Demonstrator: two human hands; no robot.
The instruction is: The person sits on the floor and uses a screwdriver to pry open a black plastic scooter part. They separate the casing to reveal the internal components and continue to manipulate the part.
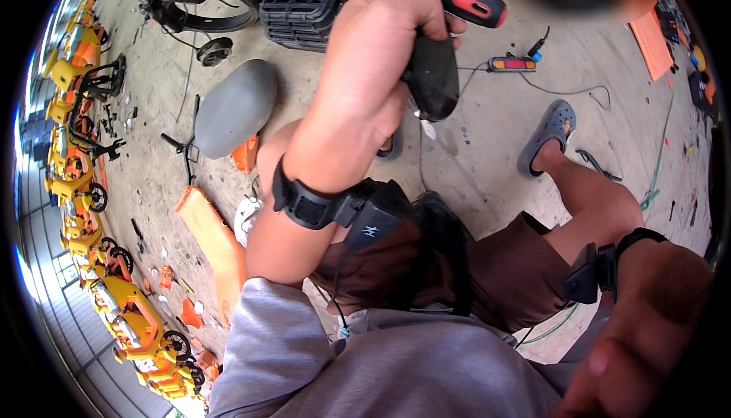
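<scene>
At far centre, your left hand [392, 33] grasps a smooth, rounded black object [435, 83]; I cannot tell about your right hand [609, 372].

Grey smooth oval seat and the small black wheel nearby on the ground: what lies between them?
Bare concrete floor lies between seat and wheel, shown in the head view.

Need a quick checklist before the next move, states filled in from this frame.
1. Left hand gripping black-and-red tool: ok.
2. Tool's working end on something: cannot tell, hidden by the hand and picture edge.
3. Right hand on the tool: not ok, it's apart at lower right, blurred.
4. Grey clog off the small corded device: ok.
5. Floor free of loose parts: not ok, orange panel and grey oval pad lie there.
</scene>
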